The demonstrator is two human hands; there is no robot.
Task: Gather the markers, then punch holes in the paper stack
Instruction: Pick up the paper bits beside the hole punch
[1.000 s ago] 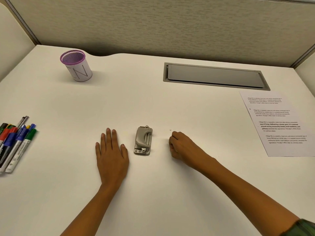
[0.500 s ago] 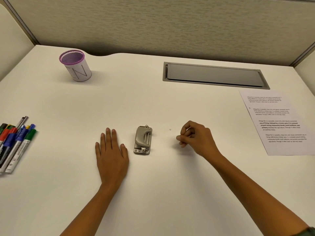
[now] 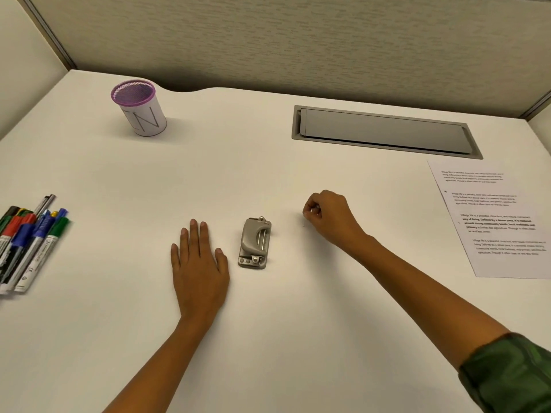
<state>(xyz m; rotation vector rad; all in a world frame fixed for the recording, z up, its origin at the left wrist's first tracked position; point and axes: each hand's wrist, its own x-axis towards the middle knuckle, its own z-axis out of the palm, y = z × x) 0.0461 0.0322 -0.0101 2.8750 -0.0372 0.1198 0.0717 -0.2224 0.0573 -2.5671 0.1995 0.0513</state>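
Now your left hand [image 3: 199, 263] lies flat, fingers straight, beside the hole punch [image 3: 255, 242]; your right hand [image 3: 331, 217] is curled tight. The markers [image 3: 26, 242] lie far left, the paper stack [image 3: 501, 222] far right.

We see a white worktop [image 3: 268, 174]. Markers [image 3: 26, 242] lie bundled at the left edge, and a purple-rimmed cup [image 3: 140, 110] stands upper left. A grey hole punch [image 3: 255, 242] sits at centre, the paper stack [image 3: 501, 222] at the right, and a grey hatch [image 3: 384, 131] is set in upper right.
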